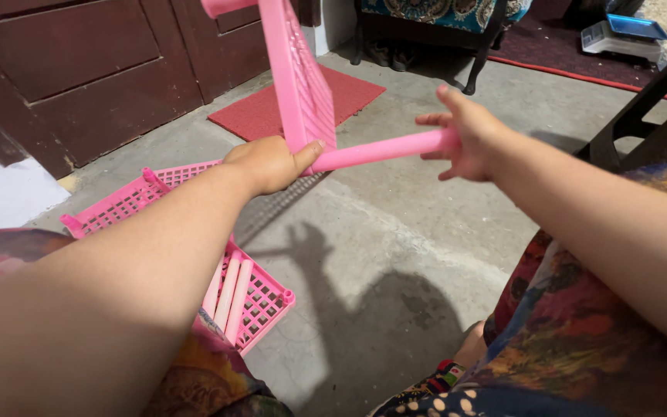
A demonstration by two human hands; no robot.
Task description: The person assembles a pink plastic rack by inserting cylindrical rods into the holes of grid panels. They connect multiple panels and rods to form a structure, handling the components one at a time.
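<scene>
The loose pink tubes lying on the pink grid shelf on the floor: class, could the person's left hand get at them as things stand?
Probably not at once. The left hand grips the upright pink panel, so it is occupied. Otherwise the way looks free: the pink tubes lie uncovered on the grid shelf, just under that forearm.

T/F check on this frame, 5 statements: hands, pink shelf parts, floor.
1. The left hand grips the raised pink lattice shelf panel at its lower edge. True.
2. The right hand holds a blue tube. False: it holds a pink tube that runs towards the panel's corner.
3. A second pink lattice shelf lies on the concrete floor. True.
4. The loose pink tubes stand upright against the door. False: they lie inside the shelf on the floor.
5. The mat by the wooden door is green. False: it is red.
</scene>
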